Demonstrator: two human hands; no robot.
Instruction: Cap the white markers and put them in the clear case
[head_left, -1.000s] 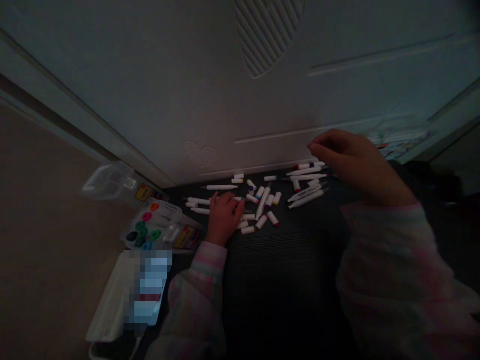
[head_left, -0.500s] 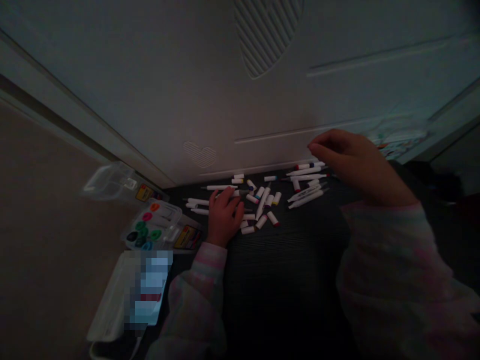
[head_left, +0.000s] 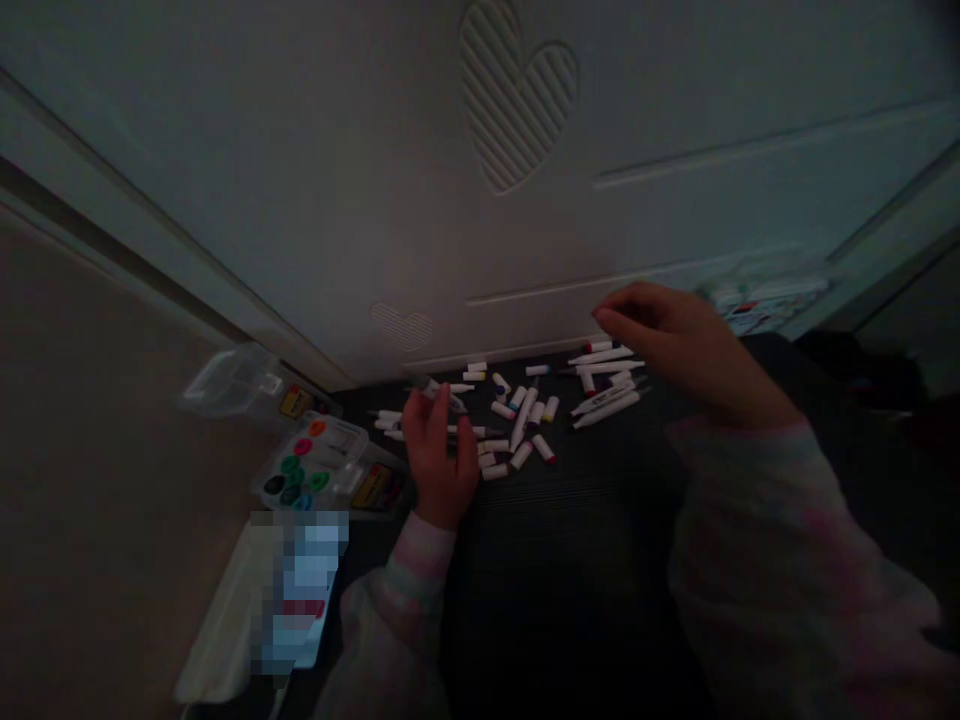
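Observation:
My left hand is over the left part of a spread of white markers, its fingers bent around a white marker with a grey tip. Part of that marker is hidden behind the fingers. Below and beside the hand lie more uncapped markers and loose white caps with coloured ends. Raised at the right, my right hand has thumb and fingertips drawn together; whatever they may hold is hidden. Just left of it rests a group of white markers, some showing bare tips.
A clear plastic case with several coloured-end markers stands at left, its lid open. A lit phone lies in front of it beside a pale case. Behind the dark ridged surface rises a white panel with heart reliefs.
My left hand has lifted and turned, with a marker now tilted at its fingers. My right hand appears slightly lower and further left; the camera view has also shifted.

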